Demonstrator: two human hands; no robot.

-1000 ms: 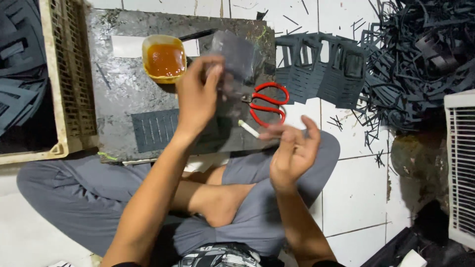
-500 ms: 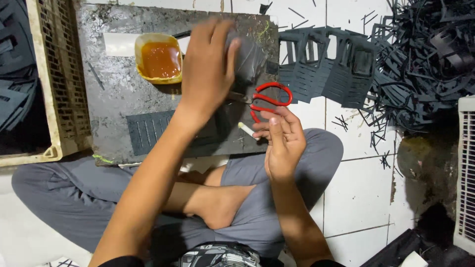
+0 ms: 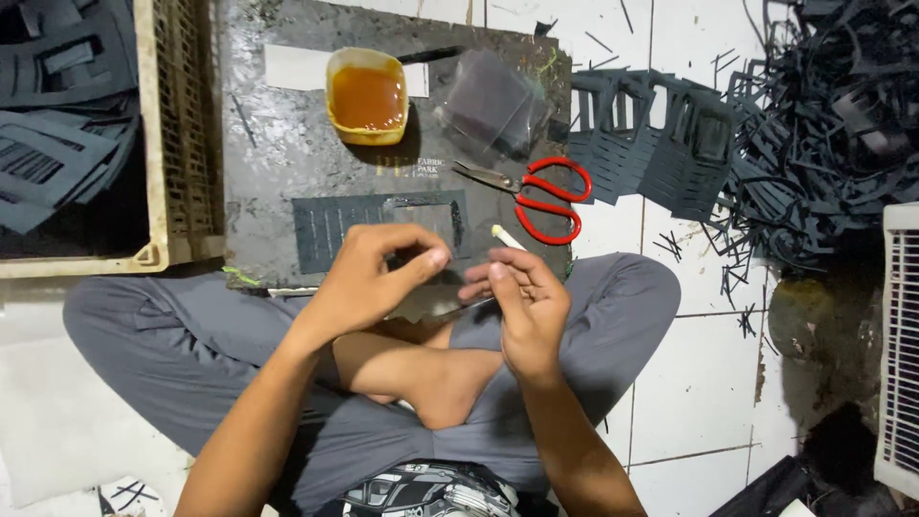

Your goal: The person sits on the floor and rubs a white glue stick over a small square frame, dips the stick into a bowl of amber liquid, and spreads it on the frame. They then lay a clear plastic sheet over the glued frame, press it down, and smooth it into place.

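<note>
White tiled floor (image 3: 708, 383), scuffed and littered with thin black offcuts. A person is sitting cross-legged on it in grey trousers, a dark, mottled work board (image 3: 287, 172) lying flat in front of the knees.

Left hand (image 3: 369, 278) is hovering over the near edge of the board, wrist bent, fingers curled inward with thumb and forefinger tips pinching together; whatever sits between them is too small to make out. Right hand (image 3: 522, 302) is sitting just beside it, palm turned inward, fingers bunched. It is holding a small white stick (image 3: 507, 236) that pokes up past the fingertips, and a thin dark sliver is showing under the palm; cannot tell what that is.

On the board: a flat dark grey slotted cut-out (image 3: 378, 222), matte, rectangular, lying just beyond the left hand. Farther off, a yellow plastic tub (image 3: 367, 96) with rounded corners, holding glossy amber liquid. Beside it a crumpled clear plastic bag (image 3: 493, 105) with dark pieces inside. Red-handled scissors (image 3: 536, 196) are resting on the board's right edge, blades closed.

Right: a row of dark cut-out sheets (image 3: 661, 144), then a tangled heap of black strips (image 3: 823, 105). Left: a beige latticed plastic crate (image 3: 177, 124) stacked with more dark sheets.
</note>
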